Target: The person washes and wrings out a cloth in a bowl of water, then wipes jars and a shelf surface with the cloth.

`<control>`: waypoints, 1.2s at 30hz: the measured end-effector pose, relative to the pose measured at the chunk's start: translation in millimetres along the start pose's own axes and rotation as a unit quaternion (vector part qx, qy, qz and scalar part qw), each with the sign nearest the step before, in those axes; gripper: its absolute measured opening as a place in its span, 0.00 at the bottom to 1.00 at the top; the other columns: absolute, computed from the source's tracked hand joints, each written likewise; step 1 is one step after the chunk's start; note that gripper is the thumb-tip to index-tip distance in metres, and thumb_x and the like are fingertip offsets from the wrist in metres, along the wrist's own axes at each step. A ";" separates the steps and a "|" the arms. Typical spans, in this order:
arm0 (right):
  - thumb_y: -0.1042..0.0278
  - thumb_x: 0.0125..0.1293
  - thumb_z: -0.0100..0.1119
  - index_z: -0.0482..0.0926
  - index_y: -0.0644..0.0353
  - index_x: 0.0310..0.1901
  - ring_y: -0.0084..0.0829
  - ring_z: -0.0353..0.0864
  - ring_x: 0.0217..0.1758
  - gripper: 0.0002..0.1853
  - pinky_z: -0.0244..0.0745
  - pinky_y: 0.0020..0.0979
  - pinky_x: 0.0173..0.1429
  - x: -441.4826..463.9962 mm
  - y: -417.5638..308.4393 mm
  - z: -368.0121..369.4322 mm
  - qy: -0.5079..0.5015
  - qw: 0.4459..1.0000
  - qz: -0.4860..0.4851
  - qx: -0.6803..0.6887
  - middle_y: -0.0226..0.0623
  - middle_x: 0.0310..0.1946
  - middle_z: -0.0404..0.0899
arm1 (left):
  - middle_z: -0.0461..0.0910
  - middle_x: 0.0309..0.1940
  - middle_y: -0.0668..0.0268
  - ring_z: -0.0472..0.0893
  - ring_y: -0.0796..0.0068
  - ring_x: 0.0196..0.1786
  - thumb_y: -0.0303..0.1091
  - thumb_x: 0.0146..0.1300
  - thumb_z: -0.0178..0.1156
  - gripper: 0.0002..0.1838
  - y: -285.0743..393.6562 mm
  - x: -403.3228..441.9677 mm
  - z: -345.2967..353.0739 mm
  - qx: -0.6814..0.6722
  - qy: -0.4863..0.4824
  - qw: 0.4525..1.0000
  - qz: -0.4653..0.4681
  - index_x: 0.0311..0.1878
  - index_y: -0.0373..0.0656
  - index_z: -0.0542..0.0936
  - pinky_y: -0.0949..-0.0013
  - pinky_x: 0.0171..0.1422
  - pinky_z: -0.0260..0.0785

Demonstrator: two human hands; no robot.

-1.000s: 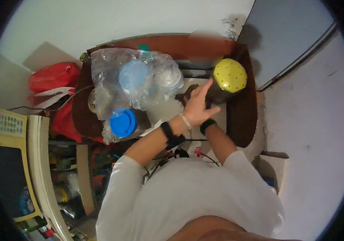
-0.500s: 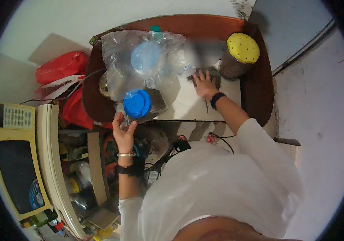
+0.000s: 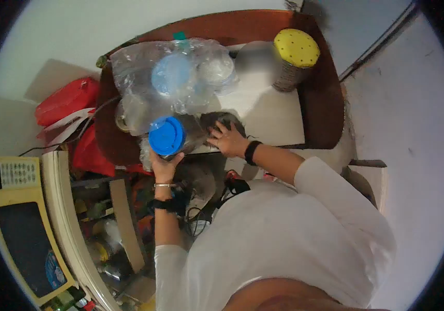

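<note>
My left hand is wrapped around the near side of a clear jar with a blue lid, which stands at the front of the small table. The jar's body is partly hidden behind its lid and my fingers. My right hand lies with fingers spread on a dark, crumpled cloth, just right of the jar. What the cloth is exactly cannot be made out.
Clear plastic wrap covers containers, one with a light-blue lid, at the back left. A jar with a yellow dotted cover stands back right. Red bags and a microwave are at the left.
My right hand has slid left and toward me, and the dark cloth has moved with it. My left hand has closed onto the blue-lidded jar. The view has shifted slightly.
</note>
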State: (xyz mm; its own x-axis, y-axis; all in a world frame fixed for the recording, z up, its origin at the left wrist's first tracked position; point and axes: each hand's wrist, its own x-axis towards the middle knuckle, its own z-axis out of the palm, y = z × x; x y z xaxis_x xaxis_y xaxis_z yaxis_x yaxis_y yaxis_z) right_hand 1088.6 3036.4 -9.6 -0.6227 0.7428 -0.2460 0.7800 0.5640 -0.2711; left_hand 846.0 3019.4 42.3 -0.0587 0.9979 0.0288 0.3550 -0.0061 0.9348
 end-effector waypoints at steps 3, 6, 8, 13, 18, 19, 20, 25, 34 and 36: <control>0.64 0.55 0.53 0.63 0.47 0.62 0.46 0.41 0.72 0.30 0.48 0.62 0.64 -39.8 -4.7 1.7 -0.006 0.999 -0.034 0.020 0.37 0.69 0.46 | 0.62 0.59 0.55 0.66 0.62 0.58 0.26 0.30 0.77 0.61 -4.3 -1.0 6.5 0.064 -0.010 0.996 0.055 0.67 0.35 0.46 0.64 0.63 0.60; 0.66 0.54 0.56 0.65 0.43 0.61 0.45 0.40 0.72 0.30 0.48 0.61 0.64 -64.4 12.6 4.0 -0.008 0.998 0.001 0.056 0.36 0.69 0.46 | 0.63 0.58 0.53 0.69 0.62 0.56 0.25 0.30 0.76 0.62 22.6 -16.0 34.7 0.035 -0.059 0.995 0.074 0.67 0.35 0.44 0.64 0.58 0.66; 0.66 0.54 0.56 0.64 0.42 0.62 0.45 0.39 0.72 0.30 0.48 0.61 0.64 -85.3 29.4 -2.0 -0.015 0.997 0.027 0.077 0.35 0.69 0.46 | 0.64 0.56 0.52 0.71 0.63 0.53 0.25 0.31 0.76 0.62 35.1 -22.0 56.2 0.018 -0.100 0.995 0.015 0.67 0.36 0.42 0.65 0.55 0.68; 0.67 0.55 0.55 0.64 0.42 0.62 0.50 0.39 0.72 0.30 0.48 0.63 0.64 -142.8 65.1 -2.7 0.028 0.957 0.264 0.115 0.37 0.70 0.44 | 0.71 0.47 0.54 0.74 0.66 0.48 0.27 0.35 0.75 0.50 69.4 -17.3 109.0 -0.026 -0.177 0.982 -0.050 0.59 0.36 0.52 0.68 0.48 0.71; 0.68 0.52 0.56 0.60 0.45 0.64 0.54 0.37 0.71 0.34 0.49 0.62 0.64 -150.6 66.1 -4.3 0.016 0.948 0.296 0.118 0.41 0.70 0.42 | 0.75 0.42 0.54 0.75 0.68 0.42 0.35 0.35 0.76 0.39 63.5 14.2 175.9 -0.036 -0.109 0.991 0.065 0.48 0.32 0.64 0.65 0.45 0.70; 0.68 0.53 0.54 0.60 0.45 0.64 0.53 0.37 0.72 0.34 0.47 0.63 0.64 -150.5 66.5 -3.2 0.020 0.946 0.297 0.129 0.40 0.70 0.41 | 0.75 0.42 0.54 0.75 0.68 0.42 0.35 0.35 0.76 0.39 61.3 25.5 183.6 -0.035 -0.117 0.990 0.069 0.48 0.32 0.64 0.65 0.45 0.70; 0.69 0.54 0.53 0.60 0.45 0.64 0.53 0.38 0.72 0.33 0.45 0.64 0.64 -150.8 66.6 -2.5 0.024 0.944 0.298 0.140 0.40 0.70 0.41 | 0.75 0.42 0.56 0.75 0.69 0.43 0.36 0.37 0.76 0.38 59.1 37.9 189.1 -0.010 -0.138 0.989 0.053 0.49 0.32 0.64 0.66 0.45 0.70; 0.72 0.54 0.52 0.61 0.46 0.64 0.49 0.37 0.72 0.32 0.45 0.64 0.65 -153.1 62.0 -2.4 0.047 0.941 0.305 0.138 0.39 0.70 0.42 | 0.80 0.34 0.57 0.78 0.68 0.38 0.48 0.39 0.74 0.30 108.7 42.5 196.8 0.338 -0.196 0.916 -0.089 0.37 0.32 0.77 0.65 0.45 0.69; 0.69 0.54 0.51 0.59 0.50 0.64 0.52 0.40 0.71 0.33 0.46 0.63 0.65 -154.5 53.4 4.2 0.027 0.960 0.256 0.110 0.41 0.69 0.44 | 0.74 0.47 0.52 0.75 0.64 0.47 0.47 0.42 0.73 0.39 55.0 39.6 200.9 0.167 -0.106 0.968 0.158 0.52 0.32 0.68 0.66 0.51 0.68; 0.69 0.53 0.52 0.59 0.52 0.64 0.52 0.41 0.71 0.33 0.47 0.63 0.64 -154.5 40.1 6.0 0.003 0.967 0.228 0.113 0.41 0.69 0.45 | 0.72 0.48 0.52 0.74 0.65 0.48 0.45 0.42 0.73 0.40 57.9 33.1 210.9 0.096 -0.151 0.980 0.088 0.54 0.33 0.64 0.67 0.51 0.68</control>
State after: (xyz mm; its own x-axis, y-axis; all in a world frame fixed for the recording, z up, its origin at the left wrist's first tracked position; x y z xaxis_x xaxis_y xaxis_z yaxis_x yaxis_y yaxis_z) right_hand 1215.7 2942.1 11.9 -0.2163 0.8978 -0.3836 0.9393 0.0842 -0.3327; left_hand 1061.4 3065.8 22.8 0.2884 0.9562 0.0500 0.5051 -0.1963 0.8404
